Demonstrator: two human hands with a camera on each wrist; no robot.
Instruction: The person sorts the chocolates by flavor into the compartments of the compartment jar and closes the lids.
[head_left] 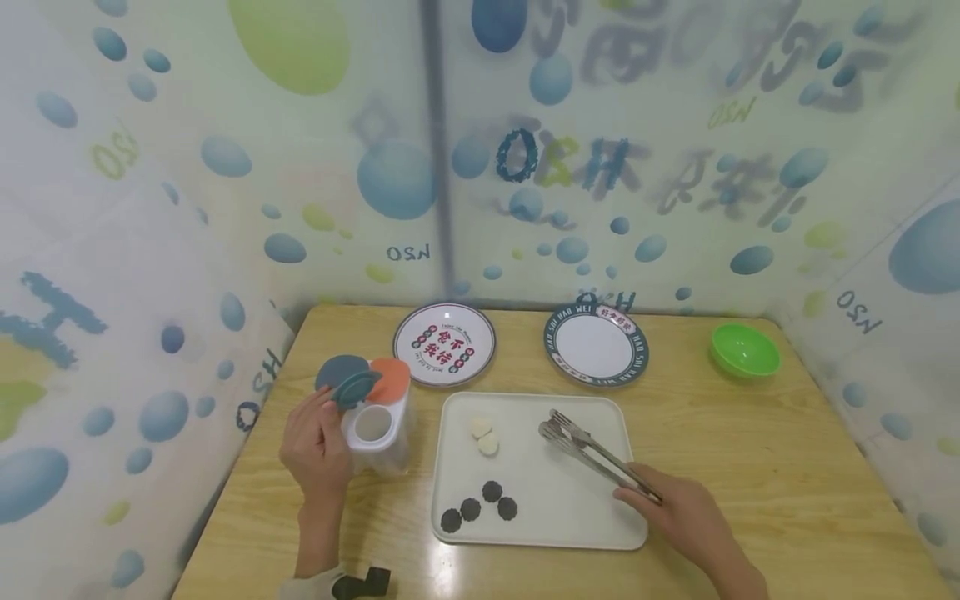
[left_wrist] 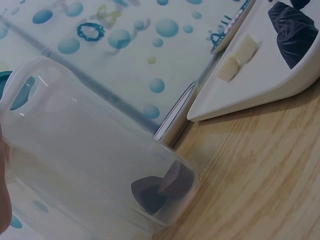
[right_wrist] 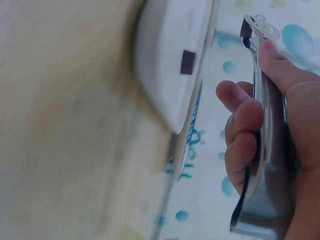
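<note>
A person's two bare hands work over a wooden tabletop [head_left: 795,467]. The left hand [head_left: 315,446] is curled, its thumb and fingers pinching the edge of a small teal lid [head_left: 356,389], which is tilted up over a round opening in a clear container [head_left: 387,457]. A blue lid [head_left: 339,371] and an orange lid [head_left: 393,383] are on top of the same container, and two dark pieces [left_wrist: 177,180] lie inside near its bottom.

The right hand [head_left: 686,517] has its fingers wrapped around metal tongs [right_wrist: 272,150], whose tips are over a pale rectangular tray [head_left: 555,508]. A small dark piece [right_wrist: 246,28] shows at the tips; whether they grip it, I cannot tell.

The tray lies between the hands. On its left side are two white pieces [head_left: 487,443], touching, and nearer the person, four dark ridged pieces [head_left: 492,491].

Behind the tray sit a plate with red lettering [head_left: 427,360] and a dark-rimmed plate [head_left: 596,344]; a green bowl [head_left: 745,350] is at far right.
</note>
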